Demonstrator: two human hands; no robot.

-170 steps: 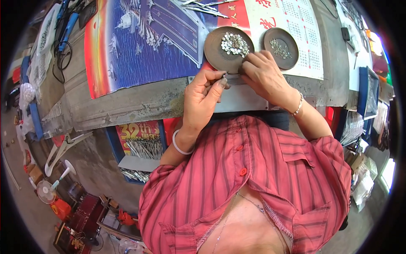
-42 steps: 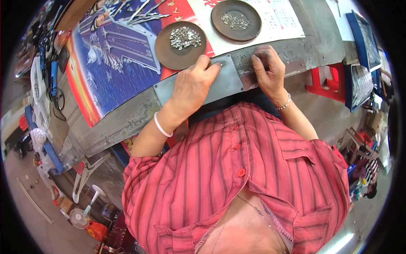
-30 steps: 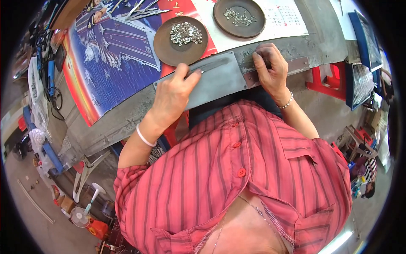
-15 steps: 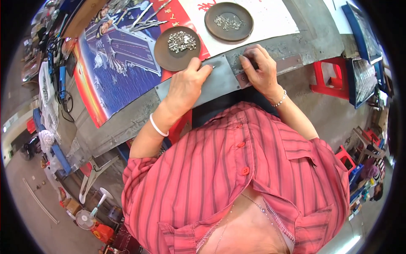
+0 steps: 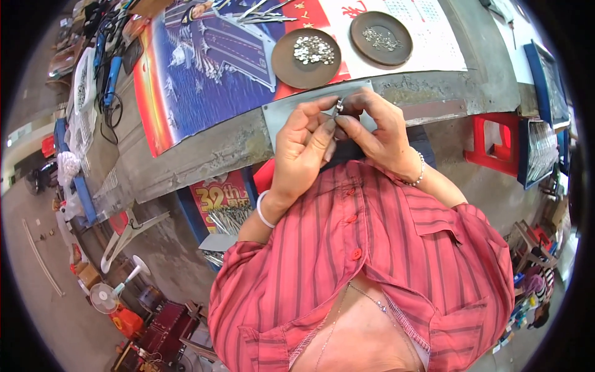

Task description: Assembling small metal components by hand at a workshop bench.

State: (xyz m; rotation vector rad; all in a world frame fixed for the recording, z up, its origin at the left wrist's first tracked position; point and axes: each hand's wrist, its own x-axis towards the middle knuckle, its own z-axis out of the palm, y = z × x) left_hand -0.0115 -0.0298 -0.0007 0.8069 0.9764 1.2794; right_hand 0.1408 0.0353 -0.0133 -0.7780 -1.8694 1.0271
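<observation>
Above the table's front edge my hands meet, fingertips to fingertips. My left hand (image 5: pixel 300 152) is closed in a pinch, its thumb against my right fingers. A small shiny silver metal piece (image 5: pixel 339 106) shows between the fingertips; its exact kind is too small to tell. My right hand (image 5: pixel 381 130) pinches at the same piece from the other side. Just beyond stand two round brown dishes: the left dish (image 5: pixel 304 79) holds many small shiny silver pieces (image 5: pixel 313 49), the right dish (image 5: pixel 398 54) holds tiny thin silver pieces (image 5: pixel 379 39). Beneath my hands lies a grey metal sheet (image 5: pixel 273 121).
A printed poster (image 5: pixel 217 80) covers much of the worktable, with metal strips (image 5: pixel 263 13) at its far side. Below the table, a tray of thin metal pieces (image 5: pixel 229 220) sits beside my left arm. A red stool (image 5: pixel 493 139) and blue tray (image 5: pixel 538 152) stand right.
My hands, apart over the metal sheet before, have come together at the fingertips around a shiny piece. The view has shifted, so the table and dishes appear farther right.
</observation>
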